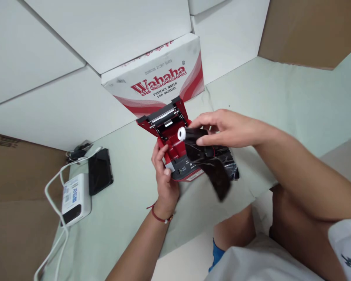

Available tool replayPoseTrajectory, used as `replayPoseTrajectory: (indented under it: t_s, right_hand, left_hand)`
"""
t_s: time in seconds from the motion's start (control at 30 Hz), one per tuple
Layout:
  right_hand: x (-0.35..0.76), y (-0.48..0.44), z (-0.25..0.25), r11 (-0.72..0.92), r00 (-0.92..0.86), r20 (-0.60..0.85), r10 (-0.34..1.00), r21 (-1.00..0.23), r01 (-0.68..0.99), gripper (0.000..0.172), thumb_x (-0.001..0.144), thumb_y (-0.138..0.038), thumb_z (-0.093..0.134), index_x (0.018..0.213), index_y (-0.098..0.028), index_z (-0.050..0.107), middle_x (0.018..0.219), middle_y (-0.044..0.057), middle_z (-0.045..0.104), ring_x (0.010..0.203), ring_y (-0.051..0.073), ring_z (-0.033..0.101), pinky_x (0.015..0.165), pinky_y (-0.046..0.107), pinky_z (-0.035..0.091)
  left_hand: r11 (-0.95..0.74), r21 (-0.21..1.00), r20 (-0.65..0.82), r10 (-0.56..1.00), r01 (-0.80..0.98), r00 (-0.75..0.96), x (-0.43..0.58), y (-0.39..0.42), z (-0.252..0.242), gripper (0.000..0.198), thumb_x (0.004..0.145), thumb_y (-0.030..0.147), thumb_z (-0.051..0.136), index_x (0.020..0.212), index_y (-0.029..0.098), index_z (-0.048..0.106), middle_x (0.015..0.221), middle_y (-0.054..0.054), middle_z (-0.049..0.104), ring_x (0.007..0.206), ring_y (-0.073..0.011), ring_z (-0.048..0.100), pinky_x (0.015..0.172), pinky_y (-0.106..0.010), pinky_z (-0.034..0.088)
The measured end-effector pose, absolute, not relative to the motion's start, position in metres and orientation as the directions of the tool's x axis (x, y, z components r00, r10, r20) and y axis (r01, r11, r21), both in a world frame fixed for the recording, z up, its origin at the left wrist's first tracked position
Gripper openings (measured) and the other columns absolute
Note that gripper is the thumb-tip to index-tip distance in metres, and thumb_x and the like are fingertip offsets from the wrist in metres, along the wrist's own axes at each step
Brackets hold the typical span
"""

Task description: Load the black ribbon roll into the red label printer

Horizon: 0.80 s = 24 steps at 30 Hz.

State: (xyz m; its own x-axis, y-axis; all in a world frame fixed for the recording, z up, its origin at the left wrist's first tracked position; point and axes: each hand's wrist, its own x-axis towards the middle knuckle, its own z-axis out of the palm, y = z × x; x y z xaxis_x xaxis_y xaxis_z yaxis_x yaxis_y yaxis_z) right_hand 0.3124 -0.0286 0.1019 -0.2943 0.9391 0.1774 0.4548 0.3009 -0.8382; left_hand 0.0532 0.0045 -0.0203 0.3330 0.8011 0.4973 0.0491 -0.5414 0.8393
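A small red and dark grey printer (175,144) sits on the table with its hinged lid (163,119) tilted up, exposing a metal roller and a red inner bay. My left hand (163,168) is wrapped round its left front corner, with the thumb by the control panel (183,166). Just over the printer's right side, my right hand (215,127) grips a roll of glossy black film (193,136) between thumb and fingers. The roll's white core end (181,134) points left, and a loose black strip (218,177) hangs down, slightly blurred.
A white and red Wahaha water box (160,78) stands behind the printer, against white boxes (134,27). Shiny black plastic (231,166) lies at the printer's right. On the left are a black phone (100,171), a white power bank (77,199) and a looping white cable (54,201).
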Motion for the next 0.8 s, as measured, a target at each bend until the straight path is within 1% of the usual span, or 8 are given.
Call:
replayPoseTrajectory:
  t_s: [0.1,0.2,0.27,0.37,0.43,0.53,0.63,0.8]
  right_hand:
    - [0.300,-0.021,0.079,0.270,-0.132,0.239,0.962,-0.900,0.342,0.032,0.089,-0.028,0.073,0.119,-0.017,0.078,0.115,0.006,0.080,0.098,0.019,0.071,0.086,0.031,0.055]
    - [0.307,-0.027,0.073,0.263,-0.060,0.257,0.965,-0.930,0.256,0.035,0.087,-0.032,0.078,0.119,-0.018,0.078,0.105,0.003,0.079,0.085,0.016,0.067,0.079,0.031,0.054]
    - [0.318,-0.032,0.076,0.272,-0.004,0.278,0.961,-0.939,0.208,0.035,0.086,-0.035,0.083,0.118,-0.019,0.079,0.102,0.002,0.078,0.080,0.015,0.065,0.075,0.030,0.053]
    - [0.334,-0.038,0.082,0.287,0.103,0.302,0.948,-0.947,0.144,0.032,0.085,-0.038,0.087,0.113,-0.022,0.080,0.105,0.002,0.077,0.081,0.014,0.064,0.070,0.029,0.051]
    - [0.344,-0.041,0.084,0.295,0.170,0.313,0.934,-0.948,0.123,0.029,0.086,-0.037,0.087,0.111,-0.024,0.080,0.106,0.002,0.076,0.077,0.013,0.061,0.063,0.028,0.046]
    - [0.353,-0.045,0.087,0.323,0.221,0.340,0.914,-0.940,0.112,0.026,0.086,-0.037,0.088,0.108,-0.025,0.080,0.107,0.001,0.075,0.075,0.013,0.059,0.058,0.028,0.041]
    - [0.359,-0.053,0.091,0.349,0.172,0.358,0.918,-0.934,0.082,0.029,0.086,-0.041,0.089,0.108,-0.024,0.081,0.100,0.001,0.074,0.071,0.012,0.056,0.057,0.027,0.040]
    - [0.365,-0.071,0.102,0.362,-0.146,0.369,0.918,-0.929,-0.072,0.038,0.092,-0.050,0.084,0.114,-0.018,0.080,0.089,0.000,0.072,0.067,0.008,0.054,0.057,0.023,0.041]
  left_hand:
    - [-0.781,0.572,0.651,0.618,0.251,0.441,0.047,0.001,-0.010,0.044,0.102,0.051,0.063,0.140,0.028,0.061,0.161,-0.011,0.056,0.166,-0.0380,0.032,0.135,-0.070,0.019]
    - [-0.856,0.404,0.684,0.517,0.324,0.514,0.043,0.002,0.002,0.037,0.097,0.041,0.072,0.130,0.027,0.063,0.121,-0.007,0.075,0.148,-0.0359,0.057,0.135,-0.073,0.010]
    - [-0.858,0.363,0.647,0.513,0.364,0.564,0.042,0.003,0.011,0.043,0.093,0.046,0.079,0.129,0.026,0.065,0.111,-0.005,0.074,0.135,-0.0348,0.066,0.135,-0.072,0.014]
    - [-0.828,0.380,0.540,0.561,0.413,0.628,0.043,0.004,0.026,0.050,0.092,0.051,0.082,0.132,0.025,0.067,0.116,-0.008,0.071,0.122,-0.0317,0.069,0.124,-0.063,0.044]
    - [-0.824,0.355,0.481,0.565,0.441,0.670,0.043,0.005,0.037,0.047,0.091,0.050,0.083,0.128,0.023,0.070,0.116,-0.009,0.071,0.119,-0.0315,0.069,0.112,-0.055,0.056]
    - [-0.855,0.268,0.450,0.518,0.444,0.727,0.044,0.002,0.051,0.044,0.087,0.047,0.088,0.118,0.021,0.071,0.115,-0.010,0.073,0.116,-0.0330,0.071,0.114,-0.058,0.055]
    - [-0.859,0.267,0.435,0.512,0.437,0.741,0.041,-0.010,0.057,0.045,0.087,0.045,0.089,0.118,0.020,0.069,0.116,-0.011,0.072,0.115,-0.0332,0.071,0.116,-0.061,0.054]
    - [-0.857,0.298,0.421,0.513,0.420,0.748,0.031,-0.047,0.054,0.041,0.094,0.048,0.080,0.123,0.023,0.065,0.118,-0.011,0.072,0.116,-0.0323,0.071,0.121,-0.065,0.049]
